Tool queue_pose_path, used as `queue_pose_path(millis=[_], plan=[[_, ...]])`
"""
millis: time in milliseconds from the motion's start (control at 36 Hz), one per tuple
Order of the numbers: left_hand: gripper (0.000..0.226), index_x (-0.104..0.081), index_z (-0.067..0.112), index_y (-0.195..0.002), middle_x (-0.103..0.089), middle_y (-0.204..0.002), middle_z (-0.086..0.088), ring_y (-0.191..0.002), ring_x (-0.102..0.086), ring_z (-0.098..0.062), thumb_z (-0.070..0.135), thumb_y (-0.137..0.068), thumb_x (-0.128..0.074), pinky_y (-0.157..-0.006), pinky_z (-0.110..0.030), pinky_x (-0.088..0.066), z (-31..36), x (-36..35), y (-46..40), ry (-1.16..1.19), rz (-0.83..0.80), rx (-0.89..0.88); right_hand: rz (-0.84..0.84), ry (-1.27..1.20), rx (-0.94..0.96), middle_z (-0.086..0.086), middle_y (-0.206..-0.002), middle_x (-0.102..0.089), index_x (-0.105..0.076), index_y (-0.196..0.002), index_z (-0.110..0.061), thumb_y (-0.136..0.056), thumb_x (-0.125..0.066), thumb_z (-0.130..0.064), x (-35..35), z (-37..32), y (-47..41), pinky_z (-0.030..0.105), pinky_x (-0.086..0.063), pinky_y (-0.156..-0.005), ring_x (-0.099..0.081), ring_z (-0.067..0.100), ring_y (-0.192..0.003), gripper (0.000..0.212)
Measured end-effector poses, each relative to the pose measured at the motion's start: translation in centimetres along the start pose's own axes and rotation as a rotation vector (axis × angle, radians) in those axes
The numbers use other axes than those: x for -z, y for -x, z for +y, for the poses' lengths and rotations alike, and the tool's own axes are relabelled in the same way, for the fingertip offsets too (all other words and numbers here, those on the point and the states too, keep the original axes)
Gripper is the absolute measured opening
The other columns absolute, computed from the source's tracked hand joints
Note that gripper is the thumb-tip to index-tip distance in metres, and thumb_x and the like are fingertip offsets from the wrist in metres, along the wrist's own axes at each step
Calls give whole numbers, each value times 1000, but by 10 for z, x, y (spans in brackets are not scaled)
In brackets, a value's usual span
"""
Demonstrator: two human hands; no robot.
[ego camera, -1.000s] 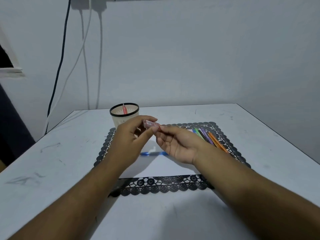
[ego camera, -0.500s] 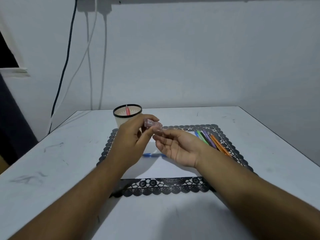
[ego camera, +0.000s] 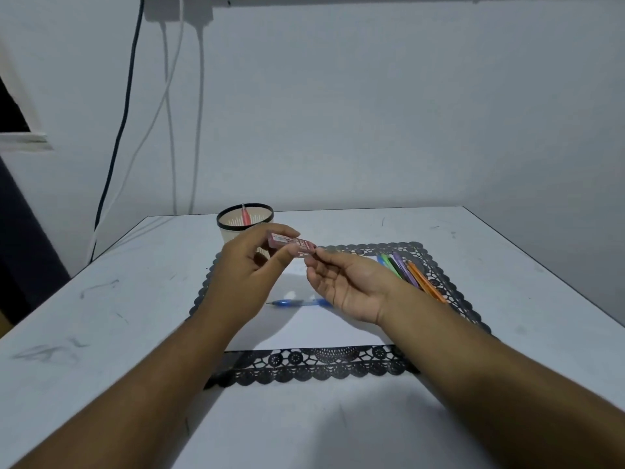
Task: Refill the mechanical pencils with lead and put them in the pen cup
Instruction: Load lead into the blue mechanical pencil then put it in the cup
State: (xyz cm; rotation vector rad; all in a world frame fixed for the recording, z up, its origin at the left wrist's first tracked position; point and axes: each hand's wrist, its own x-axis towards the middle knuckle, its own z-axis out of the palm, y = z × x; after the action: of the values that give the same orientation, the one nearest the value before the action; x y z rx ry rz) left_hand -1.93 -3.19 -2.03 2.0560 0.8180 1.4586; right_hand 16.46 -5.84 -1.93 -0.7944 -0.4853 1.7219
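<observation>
Head view: left hand point(ego camera: 248, 275) is still gripping the lead case point(ego camera: 291, 244); right hand point(ego camera: 348, 286) fingertips are pinching at its end, little changed, likely drawing lead out.

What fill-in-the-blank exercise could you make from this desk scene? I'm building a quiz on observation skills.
1. The left hand holds a small ____ lead case.
2. One pink pencil stands in the ____.
3. The blue pencil lies on the ____ sheet of paper.
4. The right hand has its fingertips at the case's ____ end.

Answers: pink; pen cup; white; right
</observation>
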Motion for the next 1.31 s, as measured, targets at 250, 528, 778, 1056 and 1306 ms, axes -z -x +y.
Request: queue_pose_path(millis=[250, 528, 778, 1056, 1306], plan=[[16, -74, 36, -101, -74, -91, 15, -81, -67, -5, 26, -89, -78, -71, -31, -53, -6, -3, -1, -134, -23, 172, 135, 229, 353, 11, -78, -72, -68, -99, -2, -97, -70, -12, 7, -9, -3, 26, -59, -56, -65, 15, -60, 10], [15, -72, 34, -103, -73, -84, 17, -83, -66, -1, 28, -89, -77, -75, -29, -55, -7, -6, 2, -289, -127, 250, 172, 622, 598, 7, -83, -74, -75, -90, -11, -89, -76, -3, 5, -10, 3, 28, -58, -62, -69, 15, -76, 8], [16, -71, 35, -105, -73, -85, 20, -85, -63, 10, 32, -90, -77, -63, -16, -40, 2, -8, 5, -357, -152, 270, 186, 542, 646, 8, -91, -77, -73, -91, -12, -92, -72, -3, 2, -12, 5, 30, -56, -62, -71, 15, -76, 9], [16, -71, 38, -103, -71, -80, 22, -84, -62, 12, 33, -90, -78, -61, -13, -39, 6, -11, 6, -347, -159, 265, 181, 595, 663, 7, -92, -76, -76, -95, -14, -93, -73, -6, 6, -12, 3, 32, -58, -68, -69, 19, -82, 9], [17, -70, 38, -102, -71, -83, 26, -83, -66, 5, 30, -90, -78, -71, -25, -48, -2, -11, 5, -264, -185, 266, 143, 496, 479, 7, -86, -74, -77, -86, -11, -87, -79, -8, 5, -13, 5, 29, -58, -70, -67, 19, -84, 4]])
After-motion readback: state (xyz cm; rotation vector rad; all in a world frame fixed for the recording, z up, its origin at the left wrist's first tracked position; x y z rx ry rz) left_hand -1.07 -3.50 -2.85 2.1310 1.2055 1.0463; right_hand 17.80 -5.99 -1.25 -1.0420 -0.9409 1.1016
